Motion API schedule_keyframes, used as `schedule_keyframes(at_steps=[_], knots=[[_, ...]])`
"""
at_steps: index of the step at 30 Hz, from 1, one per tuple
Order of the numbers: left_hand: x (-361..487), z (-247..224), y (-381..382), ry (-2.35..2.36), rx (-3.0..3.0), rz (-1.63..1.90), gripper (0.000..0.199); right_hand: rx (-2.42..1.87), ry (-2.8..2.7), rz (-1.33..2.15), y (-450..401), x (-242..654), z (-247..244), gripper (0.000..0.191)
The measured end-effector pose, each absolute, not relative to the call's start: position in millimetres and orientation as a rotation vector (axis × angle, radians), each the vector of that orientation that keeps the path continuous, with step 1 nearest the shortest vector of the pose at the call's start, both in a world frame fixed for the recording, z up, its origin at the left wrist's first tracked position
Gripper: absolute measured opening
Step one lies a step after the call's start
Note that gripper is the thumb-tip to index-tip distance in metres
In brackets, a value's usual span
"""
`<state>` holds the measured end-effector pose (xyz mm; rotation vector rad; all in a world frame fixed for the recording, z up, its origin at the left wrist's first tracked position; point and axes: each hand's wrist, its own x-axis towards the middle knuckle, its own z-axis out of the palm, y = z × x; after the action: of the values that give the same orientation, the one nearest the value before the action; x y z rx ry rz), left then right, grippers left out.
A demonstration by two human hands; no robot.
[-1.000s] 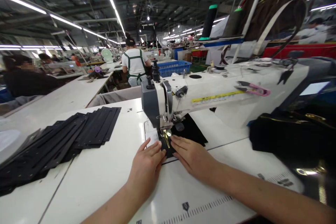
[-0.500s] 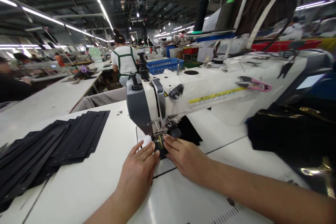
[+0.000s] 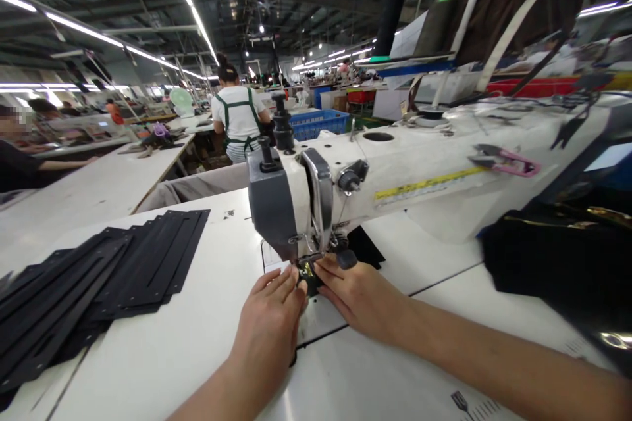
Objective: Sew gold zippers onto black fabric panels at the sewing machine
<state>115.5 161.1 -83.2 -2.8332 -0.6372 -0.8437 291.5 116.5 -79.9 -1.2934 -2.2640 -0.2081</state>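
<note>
A black fabric piece [image 3: 365, 247] lies under the needle area of a white-and-grey sewing machine [image 3: 269, 200], with a short stretch of gold zipper [image 3: 307, 269] showing between my fingertips. From the left, my left hand [image 3: 274, 306] rests its outstretched fingers at the piece's edge, close to the presser foot. My right hand [image 3: 363, 289] lies on the other side, fingers extended and pressing on the piece. Both hands are open, palms down. The needle tip and much of the fabric are hidden by the hands and the machine head.
Flat black pieces [image 3: 158, 263] are stacked at the left on the white table [image 3: 168, 355]. Black items with gold zippers [image 3: 533, 256] lie at the right. Pink-handled snips [image 3: 513, 161] rest on the machine arm. Beyond are a blue crate [image 3: 320, 122] and a person in green straps [image 3: 237, 112].
The zipper piece has shifted slightly farther in under the machine, both hands staying against it. The whole view has shifted, so the machine appears farther right. At far left, a co-worker's arm now reaches forward.
</note>
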Motion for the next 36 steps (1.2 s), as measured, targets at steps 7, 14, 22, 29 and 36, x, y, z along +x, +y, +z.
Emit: schedule_keyframes(at_steps=[7,14,22,29,36], knots=[[116.9,-86.5,168.4,-0.636,-2.798,-0.903,0.021,-1.391,-2.327,-0.090,120.1,289.6,-72.3,0.019],[118.8,-82.3,167.3,-0.686,-2.801,-0.889,0.018,-1.367,-2.282,-0.092,123.0,291.6,-76.9,0.019],[119.6,-78.8,166.3,-0.633,-2.769,-0.897,0.018,-1.350,-2.273,-0.126,123.8,293.9,-76.3,0.018],[120.1,-79.4,170.0,-0.683,-2.754,-0.859,0.016,-1.361,-2.259,-0.097,124.9,294.3,-74.6,0.019],[119.7,-80.1,170.2,-0.785,-2.765,-0.837,0.015,-1.351,-2.142,-0.031,128.5,292.6,-81.8,0.018]])
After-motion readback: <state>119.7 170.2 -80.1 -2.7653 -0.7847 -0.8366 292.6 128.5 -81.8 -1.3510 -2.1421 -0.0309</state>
